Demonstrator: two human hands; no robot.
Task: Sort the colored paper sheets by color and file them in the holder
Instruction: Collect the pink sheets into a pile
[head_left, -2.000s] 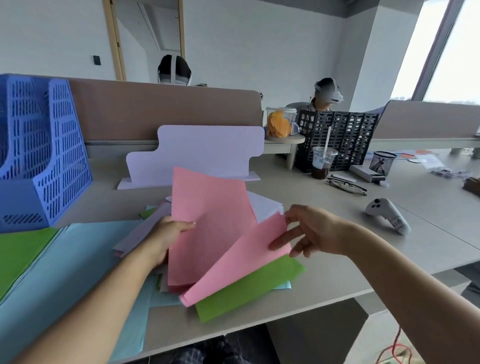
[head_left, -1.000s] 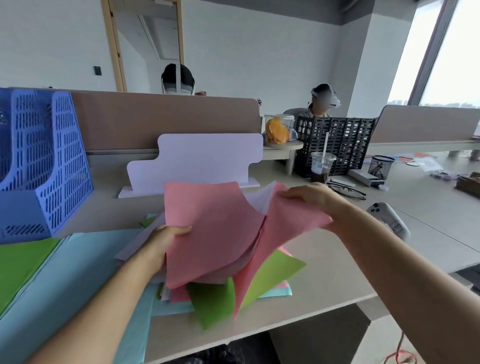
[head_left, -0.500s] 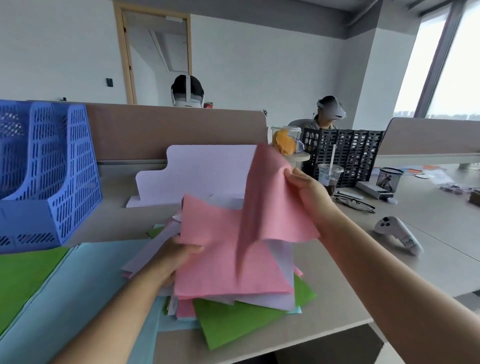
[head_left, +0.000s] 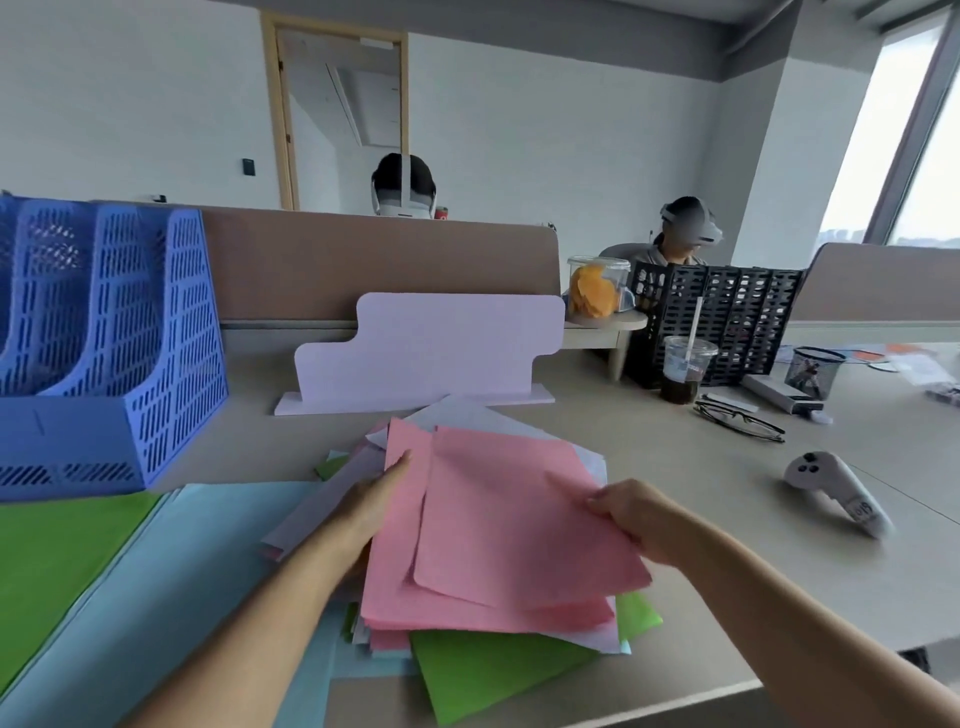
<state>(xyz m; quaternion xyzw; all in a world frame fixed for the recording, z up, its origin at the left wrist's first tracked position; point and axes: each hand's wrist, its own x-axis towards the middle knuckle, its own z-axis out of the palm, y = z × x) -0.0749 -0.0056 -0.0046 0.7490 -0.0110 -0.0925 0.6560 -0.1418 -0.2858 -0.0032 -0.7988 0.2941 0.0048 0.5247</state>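
Fingers (head_left: 605, 505) of right hand (head_left: 636, 522) pinch top pink sheet (head_left: 519, 519) edge; left hand (head_left: 363, 512) grips pink stack (head_left: 395, 571), fingers hidden beneath; blue holder (head_left: 130, 338) cut off left, contents unclear.

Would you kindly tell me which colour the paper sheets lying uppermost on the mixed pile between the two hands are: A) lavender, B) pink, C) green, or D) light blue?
B: the pink paper sheets lie uppermost between the left hand and the right hand; a green paper sheet only peeks out below.
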